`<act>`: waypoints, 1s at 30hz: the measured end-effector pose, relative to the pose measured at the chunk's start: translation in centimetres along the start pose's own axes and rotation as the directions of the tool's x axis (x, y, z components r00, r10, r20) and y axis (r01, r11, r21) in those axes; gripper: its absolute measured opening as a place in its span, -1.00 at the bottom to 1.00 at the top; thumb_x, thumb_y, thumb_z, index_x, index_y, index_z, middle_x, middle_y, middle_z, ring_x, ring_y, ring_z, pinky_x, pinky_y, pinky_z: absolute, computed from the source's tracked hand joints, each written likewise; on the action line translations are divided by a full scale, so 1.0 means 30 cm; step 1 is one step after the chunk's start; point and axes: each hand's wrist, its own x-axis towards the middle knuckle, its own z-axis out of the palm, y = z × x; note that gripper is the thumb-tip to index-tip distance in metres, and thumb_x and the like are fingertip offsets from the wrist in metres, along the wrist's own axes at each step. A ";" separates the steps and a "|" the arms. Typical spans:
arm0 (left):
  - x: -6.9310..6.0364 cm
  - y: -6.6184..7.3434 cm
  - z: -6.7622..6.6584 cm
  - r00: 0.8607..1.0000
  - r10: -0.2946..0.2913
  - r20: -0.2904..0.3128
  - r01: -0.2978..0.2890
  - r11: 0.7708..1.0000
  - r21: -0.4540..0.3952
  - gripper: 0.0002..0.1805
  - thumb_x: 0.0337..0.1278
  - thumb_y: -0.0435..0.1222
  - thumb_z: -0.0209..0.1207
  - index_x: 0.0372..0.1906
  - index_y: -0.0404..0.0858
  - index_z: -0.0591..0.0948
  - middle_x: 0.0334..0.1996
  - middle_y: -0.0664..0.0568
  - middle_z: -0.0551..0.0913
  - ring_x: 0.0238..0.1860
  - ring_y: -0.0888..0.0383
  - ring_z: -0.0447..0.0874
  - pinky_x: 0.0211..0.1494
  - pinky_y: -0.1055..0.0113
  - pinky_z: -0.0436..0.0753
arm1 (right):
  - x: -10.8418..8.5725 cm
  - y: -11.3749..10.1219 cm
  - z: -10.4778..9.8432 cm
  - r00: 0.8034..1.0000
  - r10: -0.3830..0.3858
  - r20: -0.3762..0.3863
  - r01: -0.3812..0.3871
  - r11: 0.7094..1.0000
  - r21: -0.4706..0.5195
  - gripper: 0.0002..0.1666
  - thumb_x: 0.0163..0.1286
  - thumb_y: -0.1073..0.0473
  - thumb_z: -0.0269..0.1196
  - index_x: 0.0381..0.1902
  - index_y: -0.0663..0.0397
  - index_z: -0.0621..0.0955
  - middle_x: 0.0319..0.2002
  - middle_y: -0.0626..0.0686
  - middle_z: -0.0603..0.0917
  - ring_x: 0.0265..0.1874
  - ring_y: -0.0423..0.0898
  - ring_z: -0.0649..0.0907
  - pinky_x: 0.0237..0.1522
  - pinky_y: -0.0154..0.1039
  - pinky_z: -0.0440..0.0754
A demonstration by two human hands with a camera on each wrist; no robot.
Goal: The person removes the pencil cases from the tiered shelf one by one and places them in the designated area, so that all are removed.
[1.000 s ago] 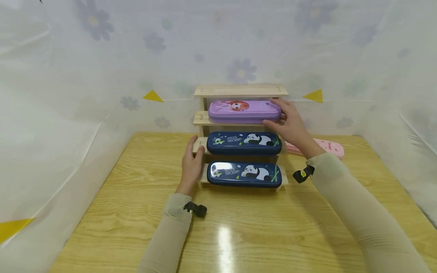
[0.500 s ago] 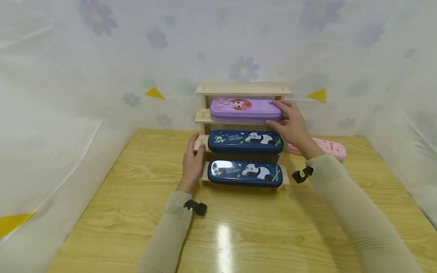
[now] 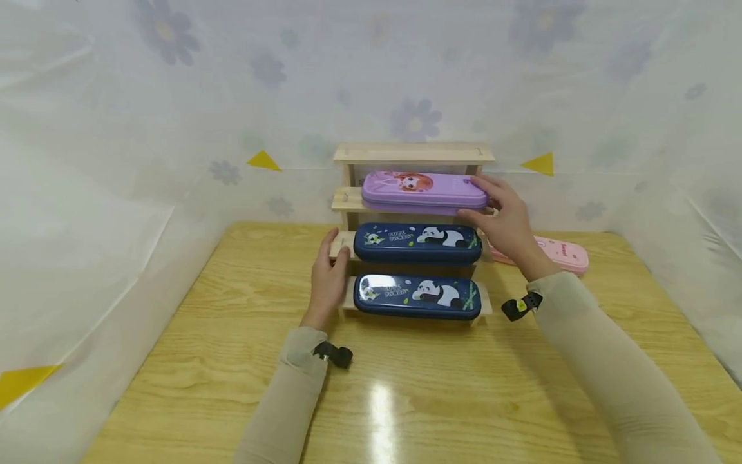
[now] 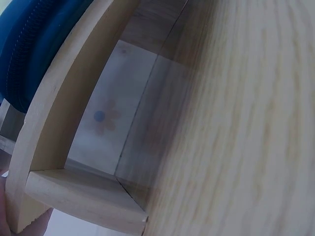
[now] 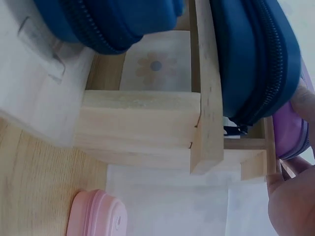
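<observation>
A purple pencil case [image 3: 446, 193] with a cartoon girl on its lid lies on the third step of a tiered wooden rack [image 3: 413, 153]. My right hand [image 3: 507, 219] grips its right end, thumb in front and fingers over the top. In the right wrist view the same purple case [image 5: 289, 130] shows partly between the fingers. My left hand [image 3: 328, 277] holds the left end of the second step, thumb in front. Only a bit of that hand [image 4: 34, 228] shows in the left wrist view. Two navy panda pencil cases, an upper [image 3: 417, 243] and a lower [image 3: 417, 296], lie on the lower steps.
A pink pencil case [image 3: 565, 254] lies on the wooden table [image 3: 232, 386] right of the rack, partly behind my right forearm. Pale flowered sheeting [image 3: 278, 96] with yellow triangles surrounds the table at the back and sides.
My right hand has shifted slightly to the right, and the purple pencil case has slid right with it, leaving more of the step's left end bare. My left hand stays put.
</observation>
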 end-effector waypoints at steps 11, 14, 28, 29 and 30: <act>0.005 -0.006 -0.003 1.000 0.012 0.009 -0.012 1.000 -0.007 -0.41 0.47 -0.03 -0.03 0.51 -0.05 0.25 0.46 0.18 0.26 0.42 0.11 0.22 0.42 0.08 0.24 | -0.065 -0.035 -0.060 0.999 -0.031 -0.026 0.032 0.997 0.076 -0.27 0.24 0.36 0.40 0.37 0.15 0.46 0.33 0.14 0.40 0.26 0.07 0.45 0.28 -0.26 0.41; 0.004 -0.006 -0.003 1.000 0.015 0.010 -0.015 1.000 -0.005 -0.41 0.48 -0.03 -0.03 0.51 -0.05 0.25 0.46 0.18 0.26 0.42 0.11 0.21 0.43 0.07 0.23 | -0.092 -0.064 -0.083 0.999 -0.021 -0.029 0.023 0.997 0.072 -0.29 0.26 0.35 0.39 0.36 0.19 0.45 0.31 0.16 0.40 0.23 0.06 0.47 0.26 -0.29 0.42; 0.002 -0.003 -0.003 1.000 0.014 0.021 -0.013 1.000 -0.007 -0.40 0.48 -0.01 -0.03 0.51 0.00 0.24 0.46 0.21 0.25 0.44 0.11 0.18 0.44 0.05 0.21 | -0.169 -0.014 -0.166 0.996 -0.006 -0.088 0.015 0.996 0.093 -0.28 0.25 0.43 0.36 0.37 0.18 0.45 0.32 0.17 0.38 0.16 -0.12 0.48 0.14 -0.46 0.47; 0.001 -0.003 -0.004 1.000 0.014 0.023 -0.014 1.000 -0.006 -0.41 0.48 0.00 -0.03 0.51 0.01 0.24 0.46 0.21 0.24 0.44 0.11 0.17 0.44 0.06 0.20 | -0.172 -0.001 -0.170 0.996 -0.007 -0.093 0.016 0.995 0.096 -0.27 0.23 0.45 0.36 0.37 0.18 0.45 0.32 0.17 0.38 0.15 -0.14 0.48 0.12 -0.47 0.47; 0.000 -0.003 -0.005 1.000 0.016 0.026 -0.016 1.000 -0.004 -0.41 0.48 0.00 -0.04 0.52 0.02 0.23 0.47 0.21 0.24 0.45 0.11 0.15 0.45 0.05 0.19 | -0.175 0.013 -0.173 0.995 -0.006 -0.098 0.015 0.995 0.095 -0.27 0.23 0.45 0.37 0.37 0.17 0.45 0.32 0.16 0.38 0.15 -0.15 0.48 0.11 -0.48 0.48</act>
